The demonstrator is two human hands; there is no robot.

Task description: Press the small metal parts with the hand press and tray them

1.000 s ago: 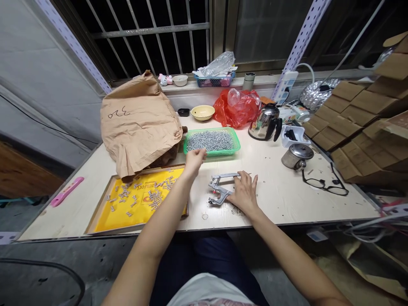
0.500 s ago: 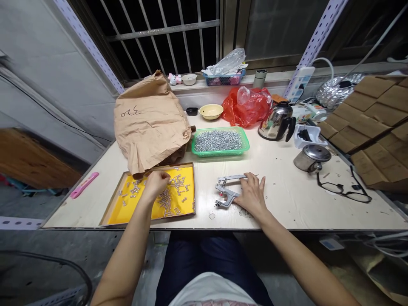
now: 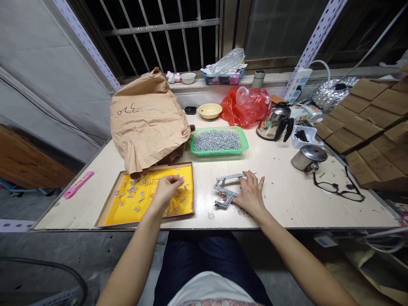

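Note:
My left hand (image 3: 166, 192) hovers over a shallow yellow-lined tray (image 3: 116, 216), its thumb and fingers pinched together; anything between them is too small to make out. Small ridged metal pieces (image 3: 131, 187) lie scattered in the tray, partly hidden by the hand. My right hand (image 3: 251, 195) is closed around the handles of silver hand pliers (image 3: 230, 195), which rest on the table with the spring and jaws facing left. Behind the pliers stands a green plastic basket (image 3: 219, 153) filled with small shiny metal parts (image 3: 216, 141).
A brown paper bag (image 3: 148, 123) leans behind the tray. A pink-handled tool (image 3: 78, 185) lies at left. Farther right are a red plastic bag (image 3: 244, 108), a steel kettle (image 3: 273, 123), a lidded metal cup (image 3: 307, 159), eyeglasses (image 3: 339, 191) and stacked cardboard (image 3: 372, 127).
My left hand has moved right across the tray, uncovering more pieces at the tray's left and middle. My right hand and the pliers keep their place; the view has shifted slightly.

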